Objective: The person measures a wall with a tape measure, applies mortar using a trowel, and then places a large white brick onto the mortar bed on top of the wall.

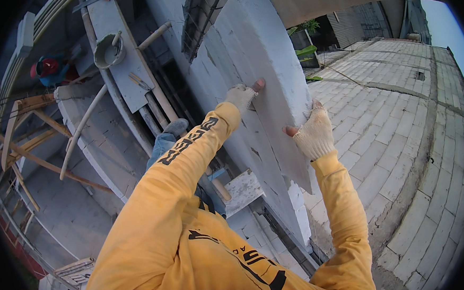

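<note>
My hands wear cream knit gloves with bare fingertips, below yellow sleeves. My left hand point(242, 97) is closed at the face of a pale, flat slab point(274, 46) on a white block wall point(221, 55), its bare thumb pressed on the surface. Lower and to the right, my right hand point(308, 132) grips the slab's right edge, fingers curled over it. A greyer, thin strip runs down between both hands; whether it is a separate piece I cannot tell.
Left are scaffold planks point(119, 83) with a bucket point(108, 51) and hand tools point(138, 81), timber framing point(29, 131), a red-and-blue shape point(52, 71) too small to identify, and my jeans-clad leg point(160, 146). Right is a block wall point(397, 151); below, a small board point(242, 189).
</note>
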`<move>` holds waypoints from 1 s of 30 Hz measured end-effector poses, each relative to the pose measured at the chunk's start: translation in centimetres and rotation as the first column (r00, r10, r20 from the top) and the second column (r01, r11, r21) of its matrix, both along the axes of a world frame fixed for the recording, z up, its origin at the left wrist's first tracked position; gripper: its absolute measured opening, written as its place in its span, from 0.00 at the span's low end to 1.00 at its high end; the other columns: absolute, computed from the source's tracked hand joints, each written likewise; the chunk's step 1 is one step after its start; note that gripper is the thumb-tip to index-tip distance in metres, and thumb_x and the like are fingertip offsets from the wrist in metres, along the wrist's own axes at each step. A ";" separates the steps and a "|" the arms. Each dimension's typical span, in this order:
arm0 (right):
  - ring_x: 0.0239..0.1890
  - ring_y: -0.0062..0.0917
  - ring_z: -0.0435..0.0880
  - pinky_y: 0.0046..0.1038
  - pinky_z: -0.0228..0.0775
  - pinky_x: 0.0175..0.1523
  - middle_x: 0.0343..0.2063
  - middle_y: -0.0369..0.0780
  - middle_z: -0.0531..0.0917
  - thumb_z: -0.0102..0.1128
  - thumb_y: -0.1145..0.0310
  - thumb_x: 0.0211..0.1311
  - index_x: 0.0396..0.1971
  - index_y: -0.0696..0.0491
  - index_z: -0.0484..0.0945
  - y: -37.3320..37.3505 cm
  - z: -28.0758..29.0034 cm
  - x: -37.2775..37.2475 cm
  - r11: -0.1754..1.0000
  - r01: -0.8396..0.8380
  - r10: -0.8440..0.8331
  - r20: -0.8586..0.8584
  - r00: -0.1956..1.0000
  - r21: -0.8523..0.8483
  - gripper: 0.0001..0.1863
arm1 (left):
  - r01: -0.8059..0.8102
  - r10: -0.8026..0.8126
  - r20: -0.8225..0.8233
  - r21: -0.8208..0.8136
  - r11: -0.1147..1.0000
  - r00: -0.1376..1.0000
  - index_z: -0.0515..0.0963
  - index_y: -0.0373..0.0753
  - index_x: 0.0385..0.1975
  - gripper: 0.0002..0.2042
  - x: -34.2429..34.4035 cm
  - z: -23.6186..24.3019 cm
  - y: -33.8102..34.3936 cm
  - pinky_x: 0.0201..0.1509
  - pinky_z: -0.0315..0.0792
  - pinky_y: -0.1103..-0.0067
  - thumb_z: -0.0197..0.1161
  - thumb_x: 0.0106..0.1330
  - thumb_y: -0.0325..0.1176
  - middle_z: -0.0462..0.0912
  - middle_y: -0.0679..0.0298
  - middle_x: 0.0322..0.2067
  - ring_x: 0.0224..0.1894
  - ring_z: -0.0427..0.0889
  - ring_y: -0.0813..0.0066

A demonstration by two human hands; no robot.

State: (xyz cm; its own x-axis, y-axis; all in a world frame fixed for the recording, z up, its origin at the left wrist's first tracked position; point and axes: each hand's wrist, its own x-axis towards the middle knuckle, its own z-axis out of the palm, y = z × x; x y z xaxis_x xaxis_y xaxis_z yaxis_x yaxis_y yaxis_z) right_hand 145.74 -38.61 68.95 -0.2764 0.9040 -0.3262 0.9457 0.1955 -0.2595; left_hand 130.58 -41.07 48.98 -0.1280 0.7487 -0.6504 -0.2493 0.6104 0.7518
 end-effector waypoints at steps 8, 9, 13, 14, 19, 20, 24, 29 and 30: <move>0.51 0.46 0.76 0.37 0.68 0.58 0.46 0.55 0.76 0.77 0.68 0.35 0.55 0.64 0.67 -0.4 0.2 0.6 0.999 0.020 -0.021 -0.022 1.000 -0.032 0.43 | 0.191 -0.189 -0.196 -0.011 0.982 0.962 0.81 0.30 0.34 0.45 0.2 -0.6 0.3 0.54 0.71 0.64 0.50 0.53 0.78 0.79 0.43 0.41 0.48 0.79 0.47; 0.51 0.46 0.76 0.37 0.68 0.57 0.46 0.55 0.76 0.78 0.68 0.35 0.55 0.65 0.67 -0.5 0.4 0.3 0.999 0.019 -0.021 -0.039 0.999 -0.043 0.43 | 0.212 -0.214 -0.186 -0.030 0.977 0.959 0.81 0.30 0.34 0.45 0.0 -0.5 0.3 0.54 0.72 0.64 0.50 0.53 0.78 0.79 0.42 0.41 0.48 0.79 0.46; 0.51 0.46 0.77 0.37 0.69 0.57 0.46 0.54 0.76 0.79 0.68 0.34 0.55 0.64 0.67 -0.1 0.7 -0.7 1.000 0.004 -0.004 0.014 1.000 -0.031 0.44 | 0.163 -0.158 -0.183 0.012 0.987 0.970 0.81 0.29 0.35 0.45 -0.1 0.1 0.1 0.56 0.71 0.63 0.50 0.54 0.77 0.79 0.41 0.42 0.49 0.79 0.45; 0.50 0.46 0.77 0.37 0.69 0.57 0.46 0.54 0.76 0.79 0.68 0.34 0.55 0.64 0.66 -0.1 0.5 -0.6 1.000 0.009 -0.008 0.021 1.000 -0.020 0.44 | 0.162 -0.156 -0.174 0.019 0.987 0.972 0.81 0.29 0.35 0.45 -0.2 -0.1 0.0 0.56 0.71 0.63 0.50 0.54 0.77 0.79 0.41 0.43 0.49 0.79 0.45; 0.51 0.46 0.76 0.38 0.68 0.57 0.46 0.54 0.76 0.79 0.68 0.35 0.56 0.64 0.66 0.1 0.3 -0.5 0.999 0.014 -0.016 -0.039 0.999 -0.038 0.44 | 0.186 -0.173 -0.190 0.052 0.981 0.966 0.80 0.26 0.39 0.48 -0.1 0.1 0.1 0.57 0.70 0.63 0.47 0.54 0.78 0.78 0.37 0.45 0.51 0.77 0.44; 0.52 0.46 0.76 0.38 0.68 0.58 0.47 0.54 0.76 0.79 0.68 0.35 0.56 0.65 0.66 0.1 0.2 -0.4 1.000 0.006 -0.007 -0.037 0.999 -0.018 0.44 | 0.199 -0.188 -0.181 0.043 0.979 0.965 0.79 0.26 0.40 0.49 -0.3 -0.3 0.2 0.57 0.69 0.64 0.47 0.54 0.79 0.77 0.37 0.45 0.52 0.77 0.44; 0.54 0.46 0.74 0.37 0.67 0.60 0.48 0.55 0.75 0.78 0.67 0.36 0.56 0.65 0.65 0.1 -0.5 0.0 1.000 -0.003 0.003 0.002 1.000 0.014 0.45 | 0.086 -0.086 -0.044 0.013 0.996 0.995 0.77 0.24 0.45 0.53 -0.1 -0.4 0.0 0.59 0.68 0.63 0.44 0.52 0.81 0.78 0.38 0.46 0.54 0.76 0.43; 0.54 0.46 0.74 0.37 0.67 0.60 0.48 0.55 0.75 0.78 0.66 0.36 0.56 0.66 0.65 0.3 -0.2 -0.2 1.000 0.016 -0.016 0.017 1.000 -0.009 0.45 | 0.151 -0.150 -0.112 0.009 0.988 0.982 0.75 0.23 0.47 0.53 -0.1 0.0 0.4 0.59 0.69 0.64 0.40 0.55 0.80 0.77 0.39 0.47 0.53 0.77 0.45; 0.54 0.46 0.75 0.37 0.67 0.60 0.48 0.55 0.75 0.79 0.66 0.36 0.56 0.66 0.65 0.3 -0.1 -0.3 1.000 0.016 -0.016 0.016 1.000 -0.011 0.45 | 0.149 -0.145 -0.125 0.024 0.989 0.982 0.75 0.23 0.47 0.53 -0.1 -0.2 0.2 0.59 0.69 0.64 0.40 0.56 0.80 0.77 0.39 0.47 0.53 0.77 0.46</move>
State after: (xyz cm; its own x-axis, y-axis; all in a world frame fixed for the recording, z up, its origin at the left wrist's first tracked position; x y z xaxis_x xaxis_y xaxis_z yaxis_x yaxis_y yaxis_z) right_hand 145.43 -38.31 68.84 -0.2564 0.9044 -0.3410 0.9528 0.1772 -0.2464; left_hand 130.50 -40.85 48.83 -0.0922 0.7859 -0.6115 -0.0636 0.6082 0.7913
